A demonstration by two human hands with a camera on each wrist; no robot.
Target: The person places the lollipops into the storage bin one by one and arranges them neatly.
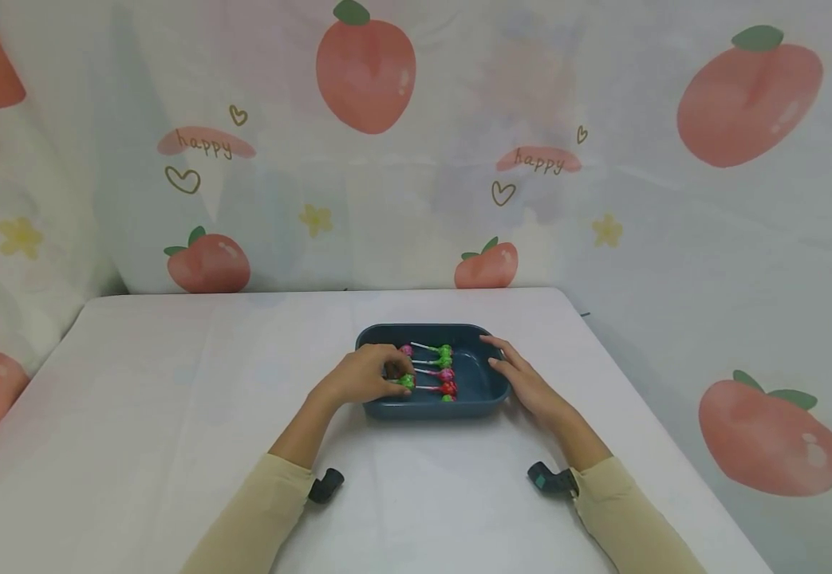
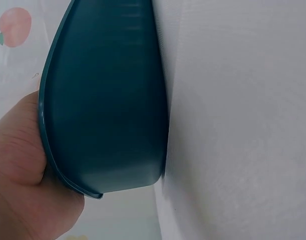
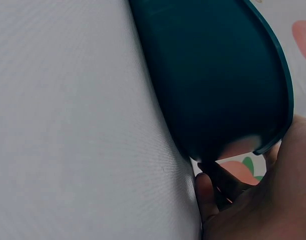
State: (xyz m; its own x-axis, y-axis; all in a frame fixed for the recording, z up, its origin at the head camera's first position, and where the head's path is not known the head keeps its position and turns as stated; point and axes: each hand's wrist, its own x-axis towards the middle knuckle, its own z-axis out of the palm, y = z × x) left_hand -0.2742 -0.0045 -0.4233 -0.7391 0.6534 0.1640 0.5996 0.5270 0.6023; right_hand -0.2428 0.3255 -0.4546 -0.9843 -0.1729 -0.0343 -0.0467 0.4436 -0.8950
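A dark teal plastic tray (image 1: 483, 383) with rounded corners stands on the table. Inside it, several lollipops with green, pink and red wrappers lie in a column, a red lollipop (image 1: 447, 388) among them, white sticks pointing left. My left hand (image 1: 365, 375) reaches over the tray's left end, its thumb and fingers pinching a green lollipop (image 1: 406, 381); the hand partly covers that lollipop and others nearby. At the right end, my right hand (image 1: 530, 391) holds the tray's rim, with some fingers along the outer wall in the right wrist view. The left wrist view shows the tray's outer wall (image 2: 102, 100).
A white cloth covers the table (image 1: 171, 414), which reaches well to the left and in front of the tray. Behind stands a fabric backdrop (image 1: 416, 183) printed with peaches. Dark wrist cameras (image 1: 326, 485) sit below both hands.
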